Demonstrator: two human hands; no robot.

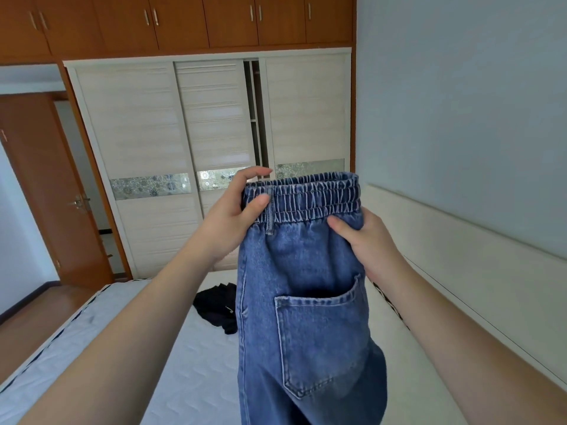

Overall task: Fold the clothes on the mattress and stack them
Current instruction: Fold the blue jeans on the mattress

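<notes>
A pair of blue jeans (310,302) with an elastic waistband hangs in the air above the white mattress (190,372), folded lengthwise with a back pocket facing me. My left hand (233,210) pinches the waistband's left end, thumb in front and fingers behind. My right hand (368,240) grips the right side just under the waistband, thumb on the denim. A crumpled black garment (216,306) lies on the mattress behind the jeans, partly hidden by them.
A white headboard (460,271) runs along the right beside a pale blue wall. A wardrobe with white sliding doors (184,142) stands beyond the mattress's far end. A brown door (46,191) and wooden floor are at the left.
</notes>
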